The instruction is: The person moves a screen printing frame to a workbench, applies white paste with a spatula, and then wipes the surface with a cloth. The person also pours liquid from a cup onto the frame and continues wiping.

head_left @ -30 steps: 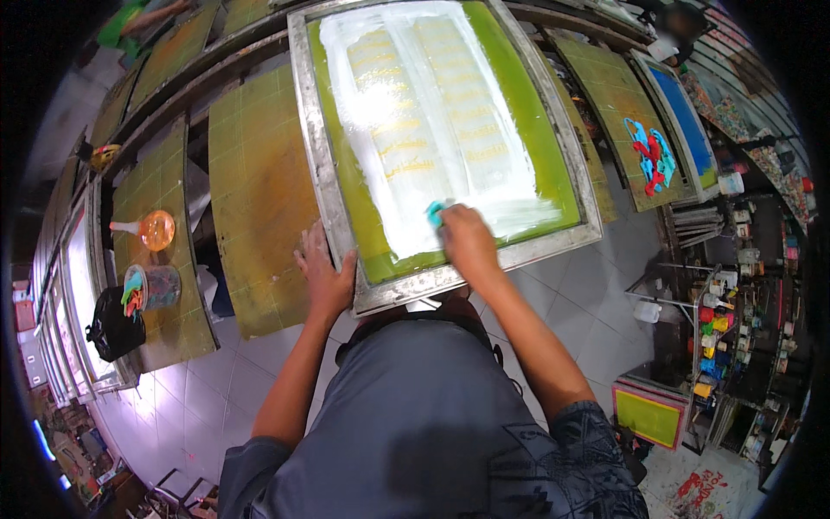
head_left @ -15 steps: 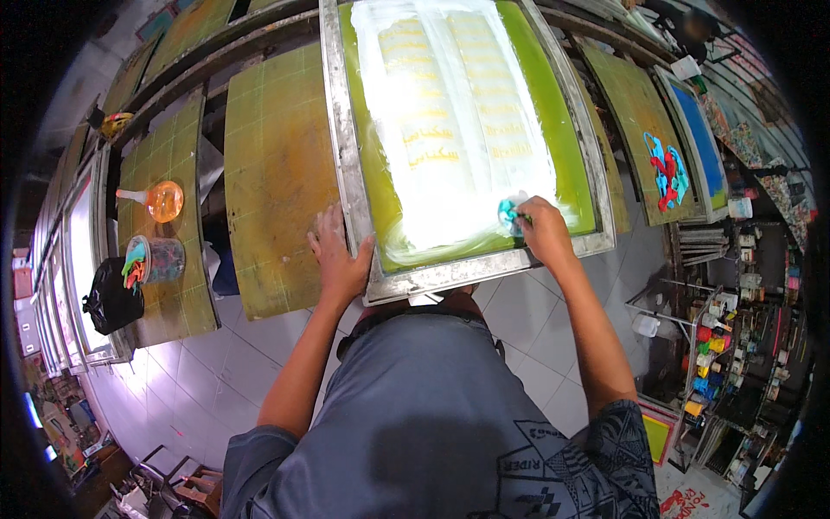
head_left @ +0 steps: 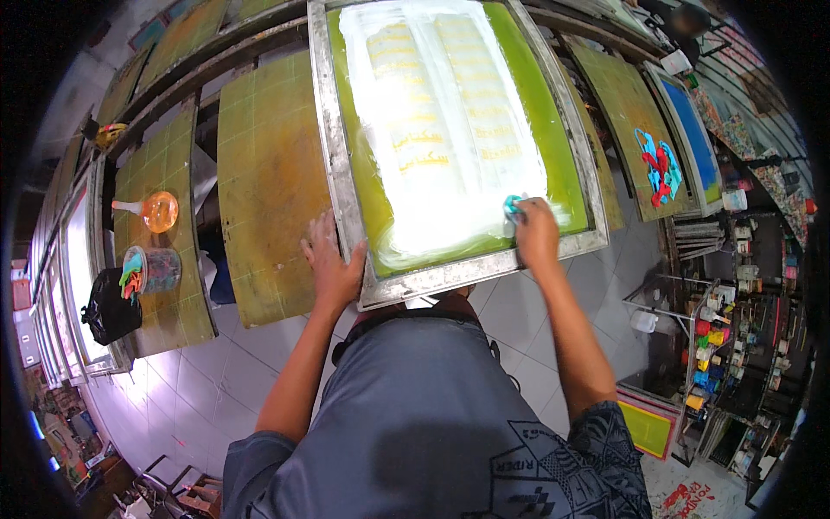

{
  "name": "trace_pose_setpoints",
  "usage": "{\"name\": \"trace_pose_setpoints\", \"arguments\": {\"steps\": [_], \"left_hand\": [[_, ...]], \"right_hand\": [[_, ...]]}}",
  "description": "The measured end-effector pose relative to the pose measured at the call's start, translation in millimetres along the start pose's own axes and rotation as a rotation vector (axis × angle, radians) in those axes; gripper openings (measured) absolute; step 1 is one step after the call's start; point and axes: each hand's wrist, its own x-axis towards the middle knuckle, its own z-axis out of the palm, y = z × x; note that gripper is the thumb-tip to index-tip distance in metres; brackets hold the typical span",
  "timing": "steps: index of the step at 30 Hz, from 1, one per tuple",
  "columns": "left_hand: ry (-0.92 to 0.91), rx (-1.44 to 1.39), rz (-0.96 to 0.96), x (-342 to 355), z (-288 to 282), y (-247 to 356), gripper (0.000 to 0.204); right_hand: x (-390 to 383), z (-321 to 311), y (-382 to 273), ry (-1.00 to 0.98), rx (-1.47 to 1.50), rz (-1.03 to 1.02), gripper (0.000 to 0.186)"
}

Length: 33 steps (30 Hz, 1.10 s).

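A screen printing frame [head_left: 346, 173] with a metal rim and green mesh lies before me. White paste or ink covers much of its mesh, over rows of yellow lettering. My right hand [head_left: 538, 235] is closed on a small teal rag [head_left: 512, 206], pressed against the mesh near the lower right corner of the white area. My left hand [head_left: 335, 266] lies at the frame's lower left edge, fingers spread over the board beside it and thumb by the metal rim.
Stained boards stand left [head_left: 268, 190] and right [head_left: 618, 121]. On the far-left board are a bottle of orange liquid [head_left: 159, 212], a clear tub [head_left: 162, 270] with coloured rags, and a black bag [head_left: 111, 307]. Red and blue rags [head_left: 661, 169] lie right. Shelves hold several containers [head_left: 713, 337].
My right hand and the rag have shifted slightly, the hand now turned more upright. My left hand stays at the frame's edge. The whole view has shifted a little.
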Motion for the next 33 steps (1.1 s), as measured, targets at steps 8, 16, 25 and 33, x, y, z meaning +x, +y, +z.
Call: {"name": "trace_pose_setpoints", "arguments": {"steps": [8, 16, 25, 33], "left_hand": [[-0.017, -0.019, 0.009, 0.7, 4.9, -2.8, 0.079], [0.019, -0.016, 0.044, 7.6, 15.6, 4.3, 0.079], [0.021, -0.006, 0.026, 7.8, 9.7, -0.5, 0.078], [0.016, -0.011, 0.045, 5.5, 15.0, -5.7, 0.078]], "right_hand": [[-41.8, 58.3, -68.6, -0.135, 0.046, -0.432, 0.02], [-23.5, 92.7, -66.0, -0.051, -0.153, -0.248, 0.012], [4.7, -30.9, 24.9, -0.056, 0.028, 0.092, 0.015], [-21.9, 52.7, -17.7, 0.059, -0.073, -0.337, 0.008]]}}
